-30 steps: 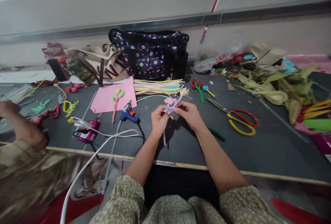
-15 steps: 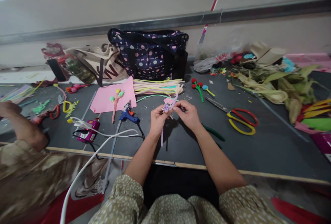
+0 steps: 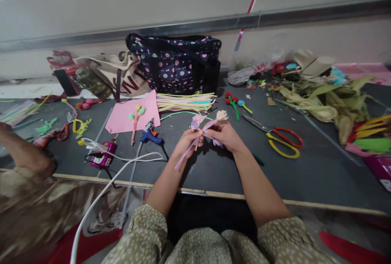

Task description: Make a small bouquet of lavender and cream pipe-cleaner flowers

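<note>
My left hand (image 3: 187, 142) is closed in a pinch on a purple pipe-cleaner flower (image 3: 194, 124); a lilac stem (image 3: 182, 159) slants down below the fingers. My right hand (image 3: 226, 135) pinches the lilac pipe cleaners close beside it, so the fingertips of both hands nearly meet. A cream tufted flower head (image 3: 222, 115) sticks up past the right fingers, and a bit of purple shows beneath them. The fingers hide where the stems cross. Both hands are just above the dark table (image 3: 207, 174).
A blue glue gun (image 3: 151, 137) lies left of my hands, its white cord trailing off the front edge. Large scissors (image 3: 284, 142) lie to the right. Behind are a pipe-cleaner bundle (image 3: 186, 102), pink sheet (image 3: 122, 117) and dark patterned bag (image 3: 177, 62). A co-worker's arm (image 3: 26, 150) is at left.
Both hands have turned and the fingertips came closer together. The cream tufted head now stands up at my right hand, and the lilac stem has swung toward the lower left.
</note>
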The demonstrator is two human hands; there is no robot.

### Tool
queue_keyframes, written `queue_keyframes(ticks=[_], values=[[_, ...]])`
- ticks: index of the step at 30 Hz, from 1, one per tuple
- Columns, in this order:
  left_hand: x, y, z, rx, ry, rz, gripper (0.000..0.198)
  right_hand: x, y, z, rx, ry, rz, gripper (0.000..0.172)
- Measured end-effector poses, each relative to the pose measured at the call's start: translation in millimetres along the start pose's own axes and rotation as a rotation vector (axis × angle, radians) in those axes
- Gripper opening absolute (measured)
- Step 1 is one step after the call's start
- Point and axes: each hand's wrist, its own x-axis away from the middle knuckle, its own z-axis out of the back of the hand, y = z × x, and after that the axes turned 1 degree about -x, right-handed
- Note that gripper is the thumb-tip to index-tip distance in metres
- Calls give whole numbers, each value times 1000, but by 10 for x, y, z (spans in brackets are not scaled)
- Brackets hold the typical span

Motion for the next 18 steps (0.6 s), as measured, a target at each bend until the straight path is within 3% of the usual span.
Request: queue_keyframes(ticks=[4, 8, 14, 18], values=[[-15, -9, 70, 56, -152, 138, 31, 34, -29, 10, -42, -25, -31, 27], [-18, -14, 87, 65, -138, 153, 28, 15, -1, -39, -30, 29, -3, 28], [-16, -23, 8, -177, 86, -143, 36, -88, 98, -46, -27, 202, -37, 29], [5, -50, -9, -562, 247, -441, 29, -119, 138, -28, -44, 346, -67, 31]])
